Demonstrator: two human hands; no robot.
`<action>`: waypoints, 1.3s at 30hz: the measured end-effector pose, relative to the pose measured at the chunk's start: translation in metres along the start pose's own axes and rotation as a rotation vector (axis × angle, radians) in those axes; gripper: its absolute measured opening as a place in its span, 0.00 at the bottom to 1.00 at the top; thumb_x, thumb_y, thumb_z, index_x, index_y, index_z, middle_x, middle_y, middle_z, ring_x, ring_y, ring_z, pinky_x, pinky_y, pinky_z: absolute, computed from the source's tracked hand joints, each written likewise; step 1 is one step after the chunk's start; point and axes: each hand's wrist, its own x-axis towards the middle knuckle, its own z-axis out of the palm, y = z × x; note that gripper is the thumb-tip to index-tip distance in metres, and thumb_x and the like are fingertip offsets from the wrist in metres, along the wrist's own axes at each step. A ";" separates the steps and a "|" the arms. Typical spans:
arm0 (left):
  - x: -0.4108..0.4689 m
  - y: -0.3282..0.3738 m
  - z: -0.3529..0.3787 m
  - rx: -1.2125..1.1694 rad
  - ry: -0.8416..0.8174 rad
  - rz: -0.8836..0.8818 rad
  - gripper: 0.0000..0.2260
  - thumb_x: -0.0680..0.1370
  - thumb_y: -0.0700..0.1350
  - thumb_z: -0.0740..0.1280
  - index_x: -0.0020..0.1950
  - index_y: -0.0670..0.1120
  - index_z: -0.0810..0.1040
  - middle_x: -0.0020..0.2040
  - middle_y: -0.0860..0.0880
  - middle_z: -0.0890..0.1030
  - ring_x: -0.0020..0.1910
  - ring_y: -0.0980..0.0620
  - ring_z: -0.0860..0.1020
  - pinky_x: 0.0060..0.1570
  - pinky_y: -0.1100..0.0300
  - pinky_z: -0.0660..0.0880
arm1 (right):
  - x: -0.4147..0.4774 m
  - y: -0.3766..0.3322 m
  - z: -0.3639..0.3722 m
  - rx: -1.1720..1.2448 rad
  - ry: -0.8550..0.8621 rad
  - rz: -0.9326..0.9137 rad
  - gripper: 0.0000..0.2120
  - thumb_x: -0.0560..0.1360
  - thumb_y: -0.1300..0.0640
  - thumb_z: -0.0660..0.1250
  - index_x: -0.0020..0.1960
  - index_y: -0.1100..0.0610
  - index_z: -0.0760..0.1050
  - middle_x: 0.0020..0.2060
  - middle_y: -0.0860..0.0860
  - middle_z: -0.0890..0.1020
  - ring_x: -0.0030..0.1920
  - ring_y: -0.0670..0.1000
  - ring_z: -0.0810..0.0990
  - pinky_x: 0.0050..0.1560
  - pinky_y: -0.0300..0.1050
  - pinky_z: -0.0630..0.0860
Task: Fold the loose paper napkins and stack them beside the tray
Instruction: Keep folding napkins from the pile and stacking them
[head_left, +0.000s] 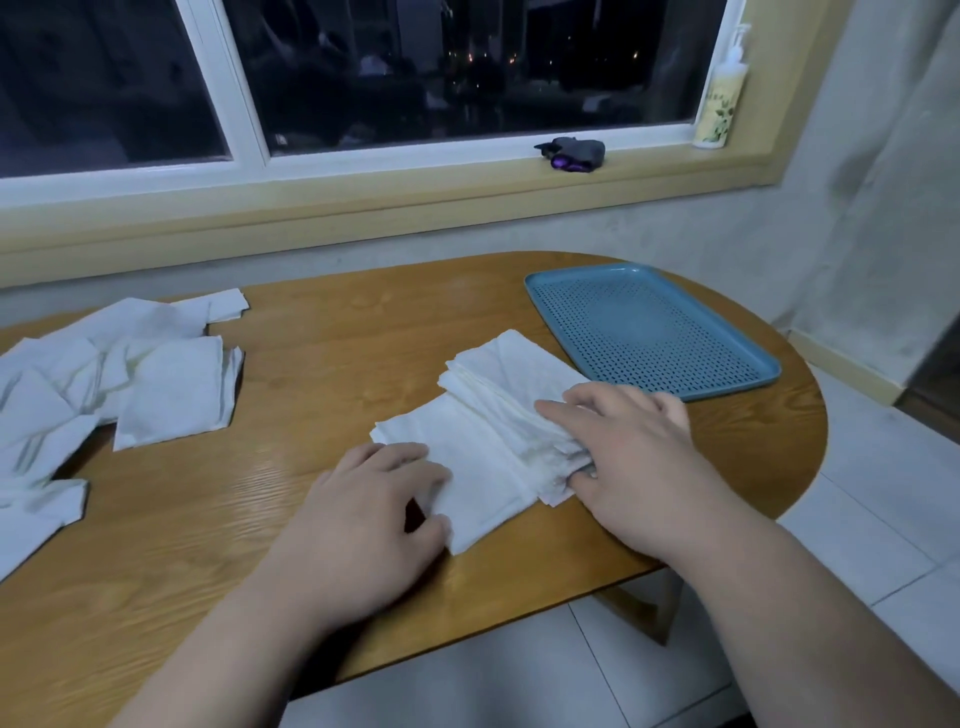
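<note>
A stack of folded white napkins (511, 382) lies on the wooden table (332, 364), just left of the blue perforated tray (649, 332). A single white napkin (470, 467) lies flat against the stack's near side. My left hand (374, 499) rests on this napkin's left edge, thumb at its near corner. My right hand (628, 447) lies over the stack's near right end, fingers spread on top and thumb tucked under the edge. A heap of loose white napkins (104, 364) covers the table's left end.
The table's rounded right edge drops to a tiled floor (883, 493). On the windowsill behind sit a dark small object (571, 153) and a pump bottle (722, 98). A wall stands close on the right.
</note>
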 end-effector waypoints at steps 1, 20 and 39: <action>0.009 -0.003 -0.002 -0.001 -0.008 -0.007 0.25 0.73 0.65 0.56 0.69 0.63 0.72 0.74 0.64 0.66 0.75 0.58 0.58 0.72 0.54 0.62 | 0.005 -0.003 0.002 -0.012 0.003 0.020 0.32 0.74 0.54 0.67 0.75 0.37 0.64 0.70 0.41 0.67 0.71 0.44 0.62 0.67 0.46 0.49; 0.019 -0.050 -0.022 -0.184 0.199 -0.110 0.14 0.79 0.50 0.66 0.65 0.58 0.77 0.65 0.65 0.68 0.69 0.57 0.66 0.68 0.60 0.64 | 0.040 -0.060 0.002 0.056 0.079 -0.016 0.32 0.65 0.56 0.59 0.70 0.47 0.73 0.69 0.49 0.71 0.72 0.52 0.65 0.73 0.53 0.52; -0.068 -0.184 -0.068 -0.228 0.425 -0.377 0.11 0.77 0.55 0.66 0.59 0.57 0.80 0.55 0.61 0.75 0.59 0.60 0.72 0.56 0.58 0.72 | 0.144 -0.271 0.071 0.103 -0.195 -0.382 0.20 0.79 0.47 0.61 0.70 0.48 0.72 0.64 0.48 0.74 0.68 0.53 0.67 0.68 0.50 0.67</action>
